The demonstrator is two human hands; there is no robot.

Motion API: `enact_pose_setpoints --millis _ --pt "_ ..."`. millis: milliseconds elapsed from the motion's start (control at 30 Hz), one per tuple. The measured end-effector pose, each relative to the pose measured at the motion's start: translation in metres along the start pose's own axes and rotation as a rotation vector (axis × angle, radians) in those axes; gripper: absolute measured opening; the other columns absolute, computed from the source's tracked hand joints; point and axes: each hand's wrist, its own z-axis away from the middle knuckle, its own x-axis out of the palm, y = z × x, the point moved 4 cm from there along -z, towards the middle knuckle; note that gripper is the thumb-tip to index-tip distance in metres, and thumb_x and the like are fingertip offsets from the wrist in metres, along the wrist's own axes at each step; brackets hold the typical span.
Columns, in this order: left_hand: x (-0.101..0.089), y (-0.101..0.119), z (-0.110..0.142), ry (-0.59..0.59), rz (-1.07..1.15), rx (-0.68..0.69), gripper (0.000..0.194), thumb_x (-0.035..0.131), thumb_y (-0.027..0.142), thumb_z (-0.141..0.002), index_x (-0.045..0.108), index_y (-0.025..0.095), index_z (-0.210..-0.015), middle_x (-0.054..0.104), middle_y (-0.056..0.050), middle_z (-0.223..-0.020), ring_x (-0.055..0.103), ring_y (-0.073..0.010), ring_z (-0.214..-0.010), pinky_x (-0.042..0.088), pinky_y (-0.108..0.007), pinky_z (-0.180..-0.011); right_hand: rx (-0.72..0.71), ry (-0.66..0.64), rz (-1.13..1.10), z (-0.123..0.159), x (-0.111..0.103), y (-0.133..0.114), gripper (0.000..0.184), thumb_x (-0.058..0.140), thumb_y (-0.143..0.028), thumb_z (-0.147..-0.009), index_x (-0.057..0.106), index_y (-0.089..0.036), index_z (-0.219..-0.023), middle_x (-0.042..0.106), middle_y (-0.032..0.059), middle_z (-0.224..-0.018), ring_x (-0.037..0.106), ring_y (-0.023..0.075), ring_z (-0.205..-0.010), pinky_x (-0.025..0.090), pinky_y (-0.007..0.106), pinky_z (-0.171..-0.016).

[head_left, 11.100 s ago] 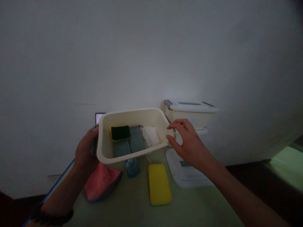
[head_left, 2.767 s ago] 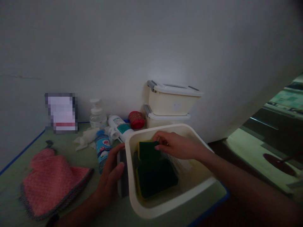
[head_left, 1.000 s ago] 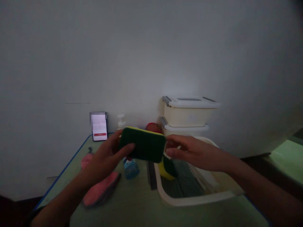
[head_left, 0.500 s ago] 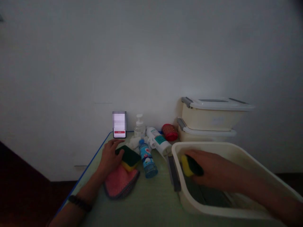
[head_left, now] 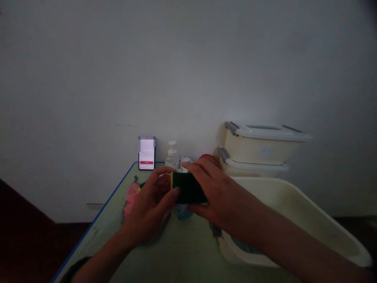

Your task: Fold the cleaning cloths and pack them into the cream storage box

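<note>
Over the middle of the table, a dark green and yellow scouring sponge [head_left: 191, 188] is held up between both hands. My right hand [head_left: 220, 196] grips its right part, with fingers along the top and the thumb below. The left end is pinched by my left hand [head_left: 151, 206], its thumb on the green face and its other fingers partly hidden. Behind my left hand a second sponge [head_left: 141, 185] shows only a corner, against a pink cloth [head_left: 131, 196]. Below the held sponge, the base of a blue bottle [head_left: 184, 213] peeks out.
A large cream tub [head_left: 282, 184] stands at the right, under my right forearm. Two lidded boxes [head_left: 253, 147] are stacked behind it. A lit phone [head_left: 146, 157] leans on the wall beside a pump bottle [head_left: 172, 159]. A red basket-like item [head_left: 208, 158] is partly covered.
My right hand has come left out of the tub with its sponge. My left hand has left the other sponge on the cloth and moved right to the held one.
</note>
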Motion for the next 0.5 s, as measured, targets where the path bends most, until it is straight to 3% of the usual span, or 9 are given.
enact_pose_setpoints --millis 100,200,267,367,433,500 --pt "-0.036 -0.024 -0.007 0.208 -0.143 -0.035 0.028 0.054 0.029 -0.078 0.045 0.02 -0.103 0.067 -0.005 -0.093 0.065 -0.0203 -0.084 0.052 -0.034 -0.074 0.083 -0.097 -0.019 -0.01 0.01 0.009 0.078 0.069 -0.029 -0.074 0.031 -0.009 -0.139 0.045 0.0177 -0.133 0.043 0.0268 -0.125 0.036 0.042 -0.104" --pt "-0.075 -0.059 -0.013 0.407 -0.331 -0.078 0.031 0.054 0.038 -0.076 0.044 0.019 -0.099 0.067 -0.004 -0.084 0.067 -0.0226 -0.082 0.052 -0.039 -0.075 0.187 -0.359 0.034 -0.022 0.025 0.022 0.056 0.058 -0.037 -0.082 0.047 -0.009 -0.129 0.052 0.0193 -0.128 0.05 0.0291 -0.118 0.041 0.042 -0.097" --pt "-0.086 -0.08 -0.018 0.37 -0.492 -0.138 0.039 0.054 0.046 -0.077 0.043 0.019 -0.103 0.068 -0.004 -0.082 0.068 -0.0236 -0.08 0.053 -0.038 -0.072 0.213 -0.53 0.07 -0.034 0.038 0.025 0.043 0.055 -0.039 -0.082 0.06 -0.009 -0.112 0.062 0.0195 -0.114 0.057 0.0311 -0.107 0.047 0.042 -0.087" --pt "-0.089 -0.098 -0.023 0.338 -0.571 -0.16 0.041 0.057 0.048 -0.075 0.05 0.018 -0.102 0.07 -0.008 -0.085 0.068 -0.0266 -0.082 0.053 -0.04 -0.074 0.263 -0.708 0.099 -0.052 0.064 0.023 0.031 0.064 -0.038 -0.077 0.068 -0.012 -0.093 0.068 0.0172 -0.099 0.063 0.0314 -0.097 0.05 0.041 -0.08" --pt "-0.087 -0.102 -0.025 0.328 -0.609 -0.157 0.041 0.055 0.047 -0.077 0.054 0.018 -0.105 0.07 -0.011 -0.094 0.067 -0.0282 -0.088 0.052 -0.042 -0.078 0.315 -0.794 0.109 -0.059 0.084 0.022 0.028 0.067 -0.035 -0.076 0.067 -0.013 -0.093 0.067 0.0143 -0.103 0.061 0.0287 -0.101 0.048 0.041 -0.085" --pt "-0.085 -0.105 -0.024 0.321 -0.638 -0.149 0.046 0.051 0.046 -0.08 0.052 0.018 -0.116 0.068 -0.013 -0.105 0.065 -0.0289 -0.098 0.049 -0.044 -0.084 0.394 -0.842 0.108 -0.061 0.102 0.024 0.027 0.059 -0.033 -0.085 0.061 -0.016 -0.106 0.062 0.0087 -0.112 0.06 0.0217 -0.1 0.049 0.042 -0.085"
